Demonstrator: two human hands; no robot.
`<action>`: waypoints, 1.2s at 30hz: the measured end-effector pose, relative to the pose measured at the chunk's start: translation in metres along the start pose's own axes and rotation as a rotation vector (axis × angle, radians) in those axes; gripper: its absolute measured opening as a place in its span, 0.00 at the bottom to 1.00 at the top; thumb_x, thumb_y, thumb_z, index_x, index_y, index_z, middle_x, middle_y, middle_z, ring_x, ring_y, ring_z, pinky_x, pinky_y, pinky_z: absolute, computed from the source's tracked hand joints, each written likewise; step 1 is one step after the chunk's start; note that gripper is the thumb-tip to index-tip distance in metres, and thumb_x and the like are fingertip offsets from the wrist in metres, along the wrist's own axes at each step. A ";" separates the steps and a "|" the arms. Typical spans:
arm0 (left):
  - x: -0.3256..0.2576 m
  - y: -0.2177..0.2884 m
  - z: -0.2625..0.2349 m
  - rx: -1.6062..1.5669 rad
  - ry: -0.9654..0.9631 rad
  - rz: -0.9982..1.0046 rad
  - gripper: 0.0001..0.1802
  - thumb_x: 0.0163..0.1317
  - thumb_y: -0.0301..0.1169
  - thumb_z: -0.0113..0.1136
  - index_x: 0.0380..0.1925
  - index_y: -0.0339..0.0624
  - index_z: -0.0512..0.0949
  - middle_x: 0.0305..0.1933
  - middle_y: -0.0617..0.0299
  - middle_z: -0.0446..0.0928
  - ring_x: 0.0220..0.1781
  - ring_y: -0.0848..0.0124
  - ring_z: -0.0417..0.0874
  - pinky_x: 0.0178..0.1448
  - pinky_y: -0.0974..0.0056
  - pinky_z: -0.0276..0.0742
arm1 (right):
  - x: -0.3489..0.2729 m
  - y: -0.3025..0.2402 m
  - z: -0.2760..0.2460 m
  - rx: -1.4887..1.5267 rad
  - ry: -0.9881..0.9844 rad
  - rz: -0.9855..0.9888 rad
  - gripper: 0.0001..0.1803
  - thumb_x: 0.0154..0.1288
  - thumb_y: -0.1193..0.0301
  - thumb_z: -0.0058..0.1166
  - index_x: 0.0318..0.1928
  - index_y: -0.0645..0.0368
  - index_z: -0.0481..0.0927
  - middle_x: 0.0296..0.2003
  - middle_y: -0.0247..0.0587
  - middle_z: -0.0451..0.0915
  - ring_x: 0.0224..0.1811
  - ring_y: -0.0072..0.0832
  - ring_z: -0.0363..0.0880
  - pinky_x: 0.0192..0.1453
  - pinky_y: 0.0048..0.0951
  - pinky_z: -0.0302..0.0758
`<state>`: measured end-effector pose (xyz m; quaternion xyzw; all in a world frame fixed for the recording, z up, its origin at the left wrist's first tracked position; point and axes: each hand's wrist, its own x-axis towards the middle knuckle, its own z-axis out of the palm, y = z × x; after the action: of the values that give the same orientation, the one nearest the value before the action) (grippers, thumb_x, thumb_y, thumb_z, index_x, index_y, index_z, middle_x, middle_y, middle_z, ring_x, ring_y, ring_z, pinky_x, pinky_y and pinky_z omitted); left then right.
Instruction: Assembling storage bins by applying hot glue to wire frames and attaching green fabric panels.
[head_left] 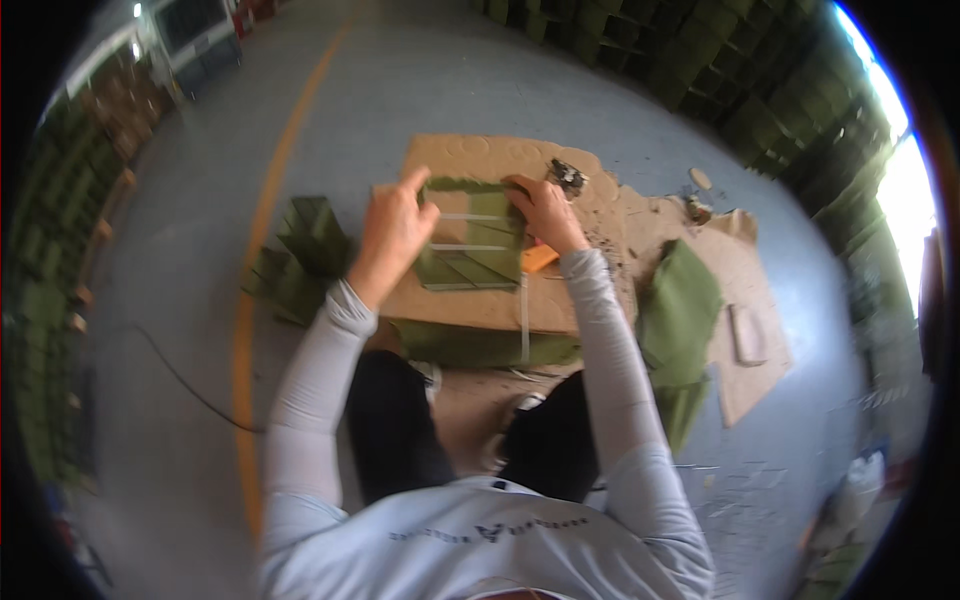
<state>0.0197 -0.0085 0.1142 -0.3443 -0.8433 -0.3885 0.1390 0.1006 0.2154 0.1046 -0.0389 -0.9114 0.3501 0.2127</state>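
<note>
A green rectangular open box [475, 272] with two pale bars across its opening lies on a cardboard sheet [450, 150] in front of me. My left hand [395, 228] is closed at the box's upper left edge, thumb and forefinger close together there. At the upper right corner, my right hand [548, 212] has its fingers curled over the rim. Just below the right wrist lies an orange object [540, 258], partly covered by the box and hand. Beneath the cardboard shows a green block-like stack [480, 345], crossed by a white strap [525, 318].
Dark crumbly debris [567, 178] sits by my right hand. Green sheet pieces [680, 310] lie to the right on more cardboard [765, 285], beside a pale oblong object [747, 335]. Green folded parts [305, 245] stand at left. A cable [185, 378] crosses the floor; stacked green boxes [690, 60] line the back.
</note>
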 end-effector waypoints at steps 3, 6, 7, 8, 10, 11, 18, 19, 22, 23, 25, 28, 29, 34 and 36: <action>-0.005 -0.012 0.001 -0.026 0.014 0.037 0.22 0.55 0.28 0.58 0.52 0.34 0.77 0.23 0.43 0.78 0.26 0.48 0.81 0.33 0.53 0.75 | 0.007 -0.008 0.008 -0.270 0.129 -0.301 0.15 0.66 0.68 0.52 0.50 0.58 0.82 0.38 0.54 0.84 0.44 0.46 0.83 0.51 0.39 0.77; -0.002 -0.006 -0.009 0.036 -0.028 0.036 0.21 0.56 0.28 0.58 0.52 0.36 0.78 0.22 0.48 0.78 0.23 0.53 0.81 0.31 0.56 0.74 | 0.013 -0.015 0.010 -0.273 0.140 -0.537 0.10 0.63 0.74 0.52 0.43 0.58 0.82 0.34 0.50 0.84 0.40 0.45 0.84 0.46 0.39 0.78; -0.002 -0.004 -0.013 0.096 -0.062 0.021 0.19 0.58 0.30 0.62 0.50 0.36 0.79 0.23 0.50 0.79 0.24 0.53 0.81 0.33 0.56 0.75 | 0.014 -0.012 0.009 -0.352 0.081 -0.528 0.09 0.61 0.75 0.52 0.42 0.59 0.81 0.33 0.49 0.84 0.38 0.44 0.84 0.43 0.39 0.79; 0.001 -0.004 -0.015 0.094 -0.068 0.027 0.19 0.58 0.30 0.62 0.50 0.36 0.79 0.23 0.50 0.79 0.24 0.53 0.81 0.33 0.56 0.75 | 0.018 -0.009 0.010 -0.429 0.025 -0.518 0.08 0.59 0.76 0.52 0.40 0.60 0.80 0.32 0.47 0.83 0.36 0.44 0.84 0.41 0.40 0.79; 0.010 -0.006 -0.017 0.228 0.127 0.349 0.17 0.59 0.32 0.65 0.47 0.36 0.81 0.24 0.53 0.80 0.27 0.53 0.82 0.36 0.56 0.76 | 0.022 -0.005 0.016 -0.461 0.061 -0.582 0.09 0.57 0.77 0.53 0.39 0.60 0.79 0.30 0.46 0.83 0.33 0.42 0.84 0.38 0.39 0.79; 0.017 -0.003 -0.017 0.141 0.115 0.382 0.14 0.59 0.32 0.65 0.43 0.36 0.82 0.27 0.51 0.81 0.32 0.51 0.83 0.39 0.55 0.77 | 0.023 -0.010 0.018 -0.462 0.060 -0.627 0.08 0.57 0.77 0.53 0.39 0.60 0.79 0.29 0.46 0.82 0.33 0.41 0.84 0.37 0.39 0.79; 0.036 -0.023 -0.013 0.370 -0.207 0.495 0.07 0.59 0.27 0.62 0.36 0.35 0.82 0.32 0.47 0.81 0.35 0.48 0.82 0.37 0.52 0.78 | 0.035 -0.017 0.028 -0.448 -0.010 -0.637 0.08 0.57 0.75 0.54 0.39 0.60 0.78 0.29 0.45 0.82 0.33 0.41 0.84 0.36 0.37 0.80; 0.035 -0.024 -0.013 0.387 -0.192 0.493 0.06 0.59 0.26 0.62 0.35 0.35 0.81 0.32 0.47 0.81 0.35 0.48 0.82 0.36 0.52 0.78 | 0.033 -0.020 0.029 -0.443 -0.011 -0.637 0.08 0.57 0.75 0.54 0.39 0.60 0.78 0.29 0.45 0.82 0.33 0.41 0.84 0.36 0.37 0.80; 0.031 -0.021 -0.014 0.418 -0.176 0.472 0.05 0.59 0.26 0.62 0.33 0.34 0.80 0.31 0.46 0.80 0.35 0.48 0.82 0.34 0.52 0.77 | 0.031 -0.030 0.033 -0.367 0.066 -0.717 0.07 0.58 0.73 0.54 0.38 0.60 0.77 0.29 0.46 0.82 0.33 0.40 0.84 0.36 0.36 0.80; 0.030 -0.019 -0.014 0.415 -0.173 0.459 0.05 0.59 0.25 0.62 0.33 0.34 0.80 0.31 0.46 0.80 0.35 0.48 0.82 0.34 0.52 0.77 | 0.032 -0.031 0.037 -0.371 0.065 -0.742 0.07 0.58 0.73 0.54 0.37 0.60 0.77 0.29 0.46 0.82 0.33 0.40 0.84 0.36 0.36 0.80; 0.026 -0.016 -0.014 0.365 -0.183 0.438 0.05 0.59 0.25 0.62 0.34 0.35 0.81 0.31 0.45 0.80 0.35 0.48 0.82 0.34 0.52 0.76 | 0.033 -0.033 0.043 -0.377 0.058 -0.764 0.06 0.58 0.72 0.55 0.36 0.60 0.77 0.29 0.46 0.81 0.33 0.40 0.84 0.36 0.36 0.80; 0.029 -0.014 -0.029 0.221 -0.235 0.356 0.06 0.59 0.26 0.62 0.35 0.36 0.82 0.31 0.44 0.80 0.34 0.47 0.82 0.34 0.51 0.76 | 0.033 -0.032 0.044 -0.454 0.032 -0.750 0.06 0.58 0.71 0.55 0.36 0.59 0.77 0.29 0.46 0.81 0.32 0.41 0.84 0.36 0.36 0.79; 0.028 -0.016 -0.035 0.117 -0.280 0.289 0.06 0.59 0.26 0.62 0.35 0.36 0.83 0.31 0.43 0.79 0.34 0.47 0.82 0.34 0.51 0.75 | 0.032 -0.034 0.047 -0.445 0.010 -0.741 0.08 0.59 0.70 0.55 0.37 0.59 0.78 0.29 0.45 0.81 0.32 0.42 0.83 0.36 0.37 0.79; 0.017 -0.029 -0.028 0.376 -0.170 0.349 0.05 0.59 0.26 0.63 0.31 0.35 0.82 0.28 0.43 0.79 0.32 0.47 0.83 0.36 0.51 0.79 | 0.035 -0.038 0.042 -0.350 -0.092 -0.626 0.09 0.59 0.69 0.56 0.39 0.59 0.79 0.28 0.45 0.82 0.32 0.42 0.83 0.37 0.39 0.77; 0.015 -0.023 -0.027 0.403 -0.154 0.334 0.07 0.59 0.27 0.63 0.36 0.36 0.84 0.29 0.43 0.79 0.33 0.47 0.82 0.36 0.52 0.78 | 0.033 -0.026 0.034 -0.370 -0.063 -0.617 0.10 0.60 0.70 0.56 0.41 0.59 0.79 0.27 0.46 0.82 0.33 0.41 0.83 0.37 0.39 0.77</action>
<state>-0.0083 -0.0323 0.1271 -0.4727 -0.8432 -0.1570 0.2024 0.0589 0.1824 0.1109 0.2109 -0.9344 0.0997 0.2692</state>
